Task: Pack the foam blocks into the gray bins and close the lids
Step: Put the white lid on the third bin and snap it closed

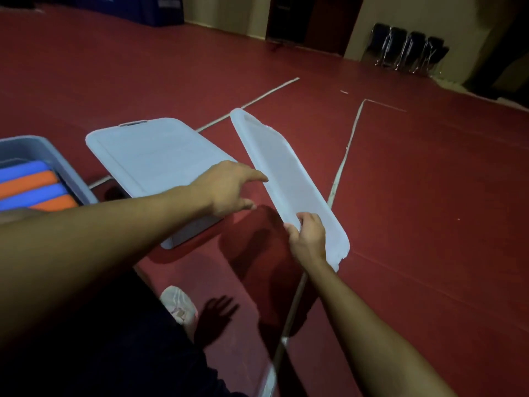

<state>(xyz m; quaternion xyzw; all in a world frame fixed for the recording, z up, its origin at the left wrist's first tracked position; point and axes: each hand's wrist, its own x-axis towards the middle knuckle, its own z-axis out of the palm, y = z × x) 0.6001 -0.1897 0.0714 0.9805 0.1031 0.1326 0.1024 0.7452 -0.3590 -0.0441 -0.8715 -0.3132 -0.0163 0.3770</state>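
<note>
Here the right hand (307,239) pinched the near edge of a thin pale-grey plastic lid (289,184), tilted in mid-air just right of the closed grey bin (160,161). Left hand (229,190) w/ fingers spread, nearly touching lid. Prob. light, flexy, slick; better held at both long edges.

Your right hand (307,236) grips a tilted gray lid (286,179) at center frame; your left hand (229,187) reaches toward it over a closed bin (154,159). Foam blocks (34,187) fill an open bin (43,150) at left.
</note>
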